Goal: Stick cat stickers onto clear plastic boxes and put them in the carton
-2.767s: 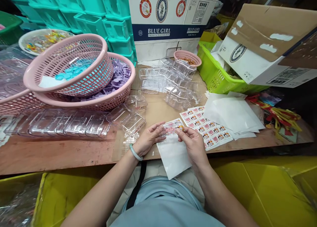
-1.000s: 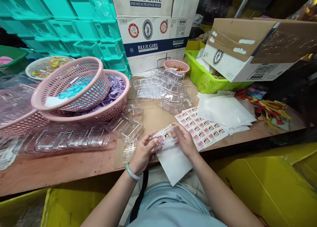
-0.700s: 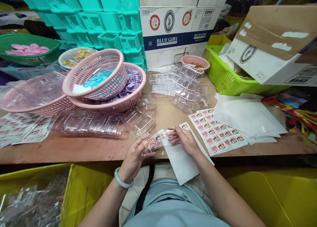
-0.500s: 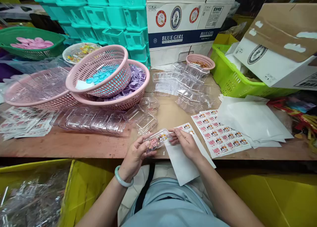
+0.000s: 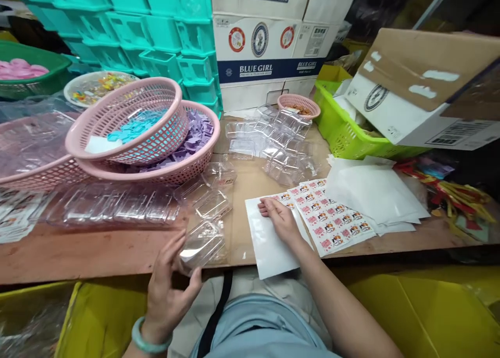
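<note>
1. One worktable (image 5: 97,259) spans our work area.
2. We locate a white sheet (image 5: 269,248) overhanging its near edge, beside a sticker sheet (image 5: 332,222).
3. Our left hand (image 5: 166,290): fingers spread wide.
4. Our right hand (image 5: 281,220): over the white sheet, fingers curled narrow; we cannot tell whether they grip anything.
5. We find one clear case (image 5: 201,245) near the table edge, between left thumb and fingers; contact unclear.
</note>
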Available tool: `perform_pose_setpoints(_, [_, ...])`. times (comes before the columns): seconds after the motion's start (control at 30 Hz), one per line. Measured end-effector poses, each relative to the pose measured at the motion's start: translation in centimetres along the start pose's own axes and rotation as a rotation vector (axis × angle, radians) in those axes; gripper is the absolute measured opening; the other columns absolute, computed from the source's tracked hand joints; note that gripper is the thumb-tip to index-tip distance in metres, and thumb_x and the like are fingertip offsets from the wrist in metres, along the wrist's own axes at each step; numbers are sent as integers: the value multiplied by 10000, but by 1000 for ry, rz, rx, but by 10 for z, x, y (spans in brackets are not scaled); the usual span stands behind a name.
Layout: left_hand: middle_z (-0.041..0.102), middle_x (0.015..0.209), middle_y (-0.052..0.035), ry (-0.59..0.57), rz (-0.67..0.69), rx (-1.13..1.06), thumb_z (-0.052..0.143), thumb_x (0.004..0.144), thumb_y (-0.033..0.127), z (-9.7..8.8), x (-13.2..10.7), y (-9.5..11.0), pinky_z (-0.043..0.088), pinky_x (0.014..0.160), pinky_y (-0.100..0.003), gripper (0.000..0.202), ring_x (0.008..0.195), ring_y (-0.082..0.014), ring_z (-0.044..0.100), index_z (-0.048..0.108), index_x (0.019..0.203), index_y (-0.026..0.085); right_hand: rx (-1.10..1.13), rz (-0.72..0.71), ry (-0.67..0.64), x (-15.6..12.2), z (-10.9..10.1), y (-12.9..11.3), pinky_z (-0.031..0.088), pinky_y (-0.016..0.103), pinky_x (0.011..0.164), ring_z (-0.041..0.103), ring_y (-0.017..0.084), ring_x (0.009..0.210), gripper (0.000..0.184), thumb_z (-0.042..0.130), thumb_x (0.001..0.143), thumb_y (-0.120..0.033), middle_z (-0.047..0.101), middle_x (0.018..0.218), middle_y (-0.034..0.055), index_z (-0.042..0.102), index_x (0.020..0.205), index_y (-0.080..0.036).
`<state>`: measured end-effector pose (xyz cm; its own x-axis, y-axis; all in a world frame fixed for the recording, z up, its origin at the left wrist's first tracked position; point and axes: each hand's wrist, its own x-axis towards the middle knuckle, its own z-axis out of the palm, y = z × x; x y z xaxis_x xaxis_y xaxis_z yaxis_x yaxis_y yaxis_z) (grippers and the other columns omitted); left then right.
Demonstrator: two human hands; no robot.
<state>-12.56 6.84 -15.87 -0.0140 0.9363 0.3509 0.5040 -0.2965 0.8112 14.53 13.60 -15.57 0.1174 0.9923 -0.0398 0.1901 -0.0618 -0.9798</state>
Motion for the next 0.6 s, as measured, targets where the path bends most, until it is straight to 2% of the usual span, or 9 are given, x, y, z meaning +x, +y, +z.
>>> perform_pose_setpoints(0.07, [525, 1324, -118, 30, 215, 186, 724, 711, 186, -3, -5, -16, 397, 1060, -538, 753, 1246, -329, 494, 402, 1387, 268, -83, -71, -29, 4, 1, -7, 553, 363, 851, 681, 205, 925, 320, 533, 898, -442, 717, 1002, 77, 667, 1053, -195])
perform_pose_setpoints(0.1, [532, 1308, -126, 21, 280, 249, 727, 708, 171, -4, -5, -22, 379, 1064, -555, 785, 1245, -336, 489, 379, 1406, 264, -131, -118, -34, 4, 0, -10, 544, 364, 872, 678, 206, 947, 291, 548, 894, -411, 717, 1020, 73, 665, 1067, -208])
perform_pose_setpoints(0.17, [516, 1330, -149, -3, 342, 349, 716, 729, 160, 0, -1, -29, 369, 1059, -573, 813, 1255, -346, 474, 333, 1439, 258, -228, -210, 2, 0, -6, -17, 524, 367, 908, 667, 206, 976, 257, 561, 890, -358, 709, 1058, 68, 661, 1088, -227])
perform_pose_setpoints(0.23, [439, 1419, -167, -42, 355, 382, 686, 766, 144, 8, 6, -29, 375, 1058, -564, 810, 1299, -346, 435, 291, 1462, 264, -297, -269, 119, -4, -20, -20, 505, 376, 927, 652, 208, 989, 246, 557, 891, -333, 698, 1073, 69, 657, 1092, -233])
perform_pose_setpoints(0.33, [323, 1509, -159, -67, 368, 389, 628, 814, 111, 26, 19, -21, 365, 1076, -546, 781, 1370, -334, 354, 255, 1478, 287, -314, -265, 377, 3, -48, -19, 509, 371, 883, 633, 205, 938, 256, 572, 868, -356, 680, 1023, 78, 648, 1065, -212])
perform_pose_setpoints(0.4, [280, 1532, -153, -25, 365, 432, 628, 815, 112, 37, 26, -11, 321, 1096, -574, 765, 1403, -349, 285, 278, 1471, 291, -309, -205, 499, 16, -63, -16, 520, 351, 793, 613, 189, 811, 303, 619, 820, -398, 665, 945, 73, 649, 1036, -189])
perform_pose_setpoints(0.5, [207, 1560, -158, 55, 365, 468, 682, 779, 145, 46, 34, 9, 251, 1105, -627, 788, 1428, -389, 177, 309, 1461, 273, -291, -116, 500, 37, -70, -14, 490, 325, 701, 531, 154, 647, 347, 704, 718, -408, 633, 807, 31, 684, 983, -186])
perform_pose_setpoints(0.6, [259, 1537, -155, 44, 409, 321, 687, 769, 134, 53, 37, 32, 254, 1109, -618, 760, 1416, -377, 224, 349, 1436, 270, -214, -117, 440, 49, -66, -16, 461, 302, 676, 503, 145, 625, 227, 679, 726, -377, 608, 717, 8, 717, 860, -197])
